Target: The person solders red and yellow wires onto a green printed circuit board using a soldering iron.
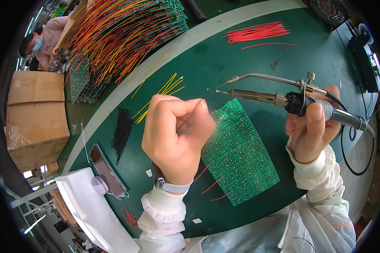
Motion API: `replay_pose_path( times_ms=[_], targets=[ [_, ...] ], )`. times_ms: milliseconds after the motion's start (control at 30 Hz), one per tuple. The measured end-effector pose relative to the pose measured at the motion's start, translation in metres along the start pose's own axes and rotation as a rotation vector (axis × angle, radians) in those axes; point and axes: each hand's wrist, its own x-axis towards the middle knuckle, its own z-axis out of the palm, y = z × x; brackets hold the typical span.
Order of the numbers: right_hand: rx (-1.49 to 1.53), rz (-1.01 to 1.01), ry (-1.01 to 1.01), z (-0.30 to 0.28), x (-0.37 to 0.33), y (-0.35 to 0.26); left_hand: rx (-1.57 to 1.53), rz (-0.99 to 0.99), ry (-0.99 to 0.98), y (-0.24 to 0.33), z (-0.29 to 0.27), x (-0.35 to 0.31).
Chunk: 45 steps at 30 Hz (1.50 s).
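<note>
Thumb and forefinger pressed together, the left hand (173,137) pinches a thin dark wire (205,93) whose end pokes up just past the fingertips. Its other fingers curl in toward the palm, and a watch with a pale strap (176,187) circles that wrist. Opposite, the right hand (312,128) is closed around the grey handle of a soldering iron (253,96), the thumb laid along its near side. From where I stand the iron points left, its tip just beside the wire's end but apart from it, and a slim metal feed tube (264,76) clamped above runs forward with a fine strand coming out of its nozzle. Below and between the hands a green circuit board (245,156) lies on the green tabletop (198,52), one edge hidden behind the left hand; three short red wires (212,186) stick out from its lower left side. Just beyond the left hand are loose yellow wires (166,89), and to their left a bundle of black wires (121,133). Farther across the table sits a pile of red wires (257,32), with a single one lying apart just below it. Over to the left a phone (107,168) rests near a white tray (86,206), while past the table's pale rim rises a heap of boards bristling with red and yellow wires (131,36). A masked co-worker (52,36) leans in behind a cardboard box (38,116).
</note>
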Motion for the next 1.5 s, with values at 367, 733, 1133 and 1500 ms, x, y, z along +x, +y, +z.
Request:
replay_pose_path(
  times_ms=[367,733,1133,1500],
  targets=[
    [0.025,0.001,-0.015,0.0013,-0.0001,-0.0012,0.056,0.073,-0.043,0.0,0.0005,-0.0009],
    [0.005,0.095,0.067,0.0052,0.0004,-0.0056,0.097,0.138,-0.007,-0.0009,0.0016,-0.0035],
    [0.06,0.083,0.051,0.0034,0.0009,-0.0035,0.118,0.199,0.008,-0.0046,0.0027,-0.0026],
    [0.055,0.107,0.045,0.0034,0.0015,-0.0042,0.108,0.183,0.023,-0.0054,0.0034,-0.003]
  ],
)
